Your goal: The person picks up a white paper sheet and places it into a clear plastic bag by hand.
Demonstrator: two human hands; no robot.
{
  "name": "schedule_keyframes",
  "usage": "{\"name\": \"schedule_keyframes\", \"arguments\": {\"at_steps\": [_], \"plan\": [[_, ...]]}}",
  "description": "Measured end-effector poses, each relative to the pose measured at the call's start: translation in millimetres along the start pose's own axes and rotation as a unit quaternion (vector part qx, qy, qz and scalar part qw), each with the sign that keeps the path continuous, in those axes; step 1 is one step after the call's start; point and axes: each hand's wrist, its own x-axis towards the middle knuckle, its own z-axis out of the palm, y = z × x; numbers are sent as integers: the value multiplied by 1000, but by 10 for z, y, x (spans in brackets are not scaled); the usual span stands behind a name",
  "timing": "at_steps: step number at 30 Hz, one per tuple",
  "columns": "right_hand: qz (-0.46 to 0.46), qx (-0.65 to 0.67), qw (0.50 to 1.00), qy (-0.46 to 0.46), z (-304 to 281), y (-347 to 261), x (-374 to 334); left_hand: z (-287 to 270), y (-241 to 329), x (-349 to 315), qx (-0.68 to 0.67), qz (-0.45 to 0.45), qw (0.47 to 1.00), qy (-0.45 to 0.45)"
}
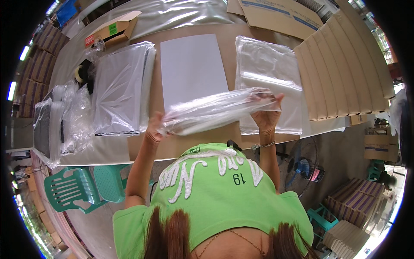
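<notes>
Stretched between both my hands is a clear plastic bag, held above the near edge of the table. My left hand grips its left end, and my right hand has its fingers closed on the right end, partly seen through the film. Under and beyond the bag lies a white sheet, its near part covered by the plastic. To the right of the sheet is a stack of clear plastic bags. On the left sits a pile of bagged flat sheets in shiny film.
An open cardboard box and a tape dispenser stand at the back left, with crumpled plastic nearer. A row of folded cardboard fills the right side; flat cartons lie behind. Green chairs and a fan are below the table.
</notes>
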Motion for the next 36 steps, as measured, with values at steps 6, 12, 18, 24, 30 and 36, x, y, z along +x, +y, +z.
{"name": "schedule_keyframes", "arguments": {"at_steps": [6,12,18,24,30,36], "plan": [[129,-98,986,39,-183,-29,-140,46,180,-302,-44,137,989,44],[140,-396,882,216,-451,108,-260,56,-158,-203,269,116,871,394],[25,-695,674,249,-772,441,-460,-129,-587,-297,578,172,631,488],[-81,-833,504,214,-566,635,-331,-131,-624,-260,704,225,533,412],[-19,-821,539,190,-336,750,-187,-106,-597,-247,664,190,635,346],[-35,-855,482,187,-138,768,-153,-13,-534,-277,668,160,632,359]]}}
